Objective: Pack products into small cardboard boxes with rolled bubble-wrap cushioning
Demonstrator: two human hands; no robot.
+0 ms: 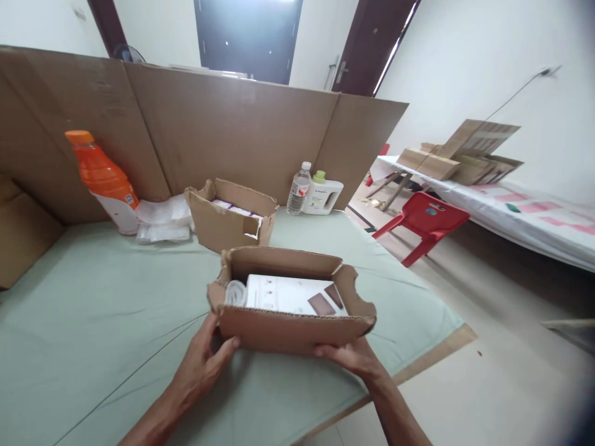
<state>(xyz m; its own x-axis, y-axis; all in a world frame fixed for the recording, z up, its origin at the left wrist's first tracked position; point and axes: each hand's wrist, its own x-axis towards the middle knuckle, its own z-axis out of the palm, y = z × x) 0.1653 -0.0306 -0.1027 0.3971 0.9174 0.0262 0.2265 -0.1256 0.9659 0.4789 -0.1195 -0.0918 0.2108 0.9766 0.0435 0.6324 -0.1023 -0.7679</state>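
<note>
An open-topped cardboard box (pixel 288 334) is between my two hands near the front of the cloth-covered table. Inside it lie a white printed box (pixel 283 292) and a rolled white item (pixel 236 293) at its left end. My left hand (pixel 209 353) grips the lower left corner, thumb on the front wall. At the lower right, my right hand (pixel 348 354) holds the box with its thumb along the front and its other fingers hidden. Just behind stands a second cardboard box (pixel 218 226) with white and purple packages in it.
An orange bottle (pixel 105 179) and clear plastic packaging (pixel 165 217) stand at the back left. A water bottle (pixel 299 191) and a white jug (pixel 323 195) are at the back right. A cardboard screen (pixel 242 133) lines the rear. Off the right edge is a red chair (pixel 425 220).
</note>
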